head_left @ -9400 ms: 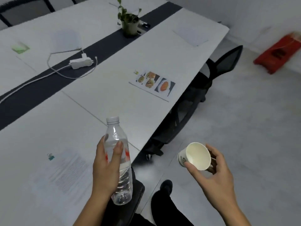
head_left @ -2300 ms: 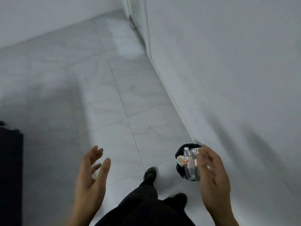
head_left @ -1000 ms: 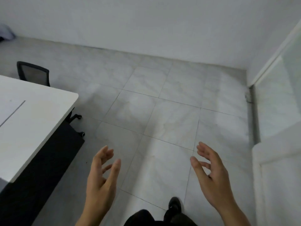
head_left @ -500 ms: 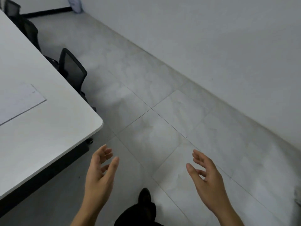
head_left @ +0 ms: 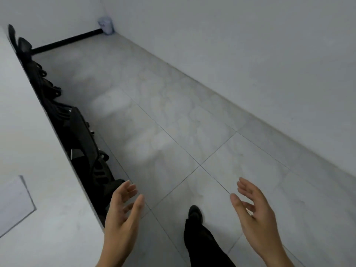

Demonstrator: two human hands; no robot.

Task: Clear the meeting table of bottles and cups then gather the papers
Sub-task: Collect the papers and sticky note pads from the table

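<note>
Walking alongside the meeting table (head_left: 28, 132), carrying nothing; left hand (head_left: 123, 211) raised just off the table edge, fingers loose and spread wide; right hand (head_left: 254, 211) likewise wide and relaxed, out over the floor tiles (head_left: 173, 132); no bottle, no cup anywhere on the visible stretch of tabletop; judging the clearing half done or close to it, with much of the table out of frame; gathering the papers probably next; only one candidate in sight, a flat pale rectangle (head_left: 13, 201) lying flush on the table at lower left; sheet or inset panel, cannot tell.

Smooth matt white tabletop, thin straight edge; black office chairs (head_left: 82, 135) tucked tight beneath it, hard plastic and dark fabric by the look; glossy grey marbled tiles with hairline grout; plain pale wall (head_left: 250, 54); small round pale bin (head_left: 106, 26) in the far corner.
</note>
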